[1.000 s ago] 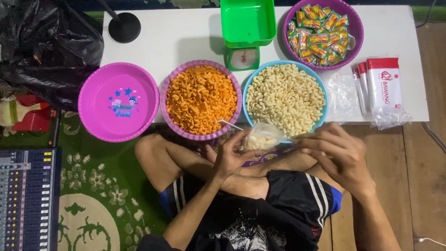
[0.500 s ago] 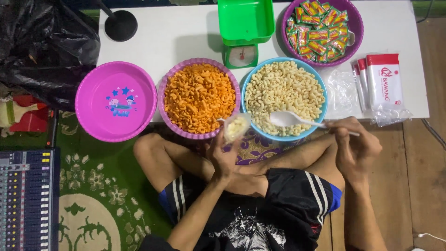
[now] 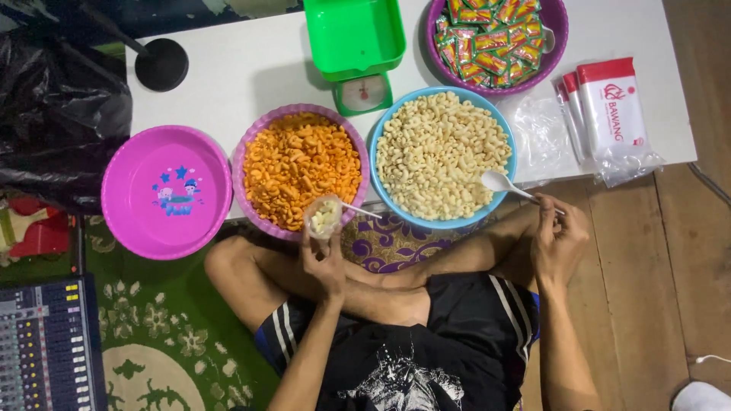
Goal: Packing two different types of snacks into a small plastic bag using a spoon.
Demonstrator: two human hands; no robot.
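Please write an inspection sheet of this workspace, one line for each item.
Surface: low white table over a wooden floor and a green patterned rug.
Job's things: small clear bag partly filled with pale snacks; white spoon at the rim of the blue bowl.
Clutter: orange snack bowl, empty pink bowl, green scale, sachet bowl, packets.
Grips: left hand holds the bag; right hand holds the spoon.
Cables: white cable on the floor.
Surroundings: black bag, audio mixer.

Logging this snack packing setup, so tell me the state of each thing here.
small clear bag: open, partly filled, held by left hand
white spoon: empty, in right hand
blue bowl: full of pale snacks
pink basin: empty
green scale: tray empty
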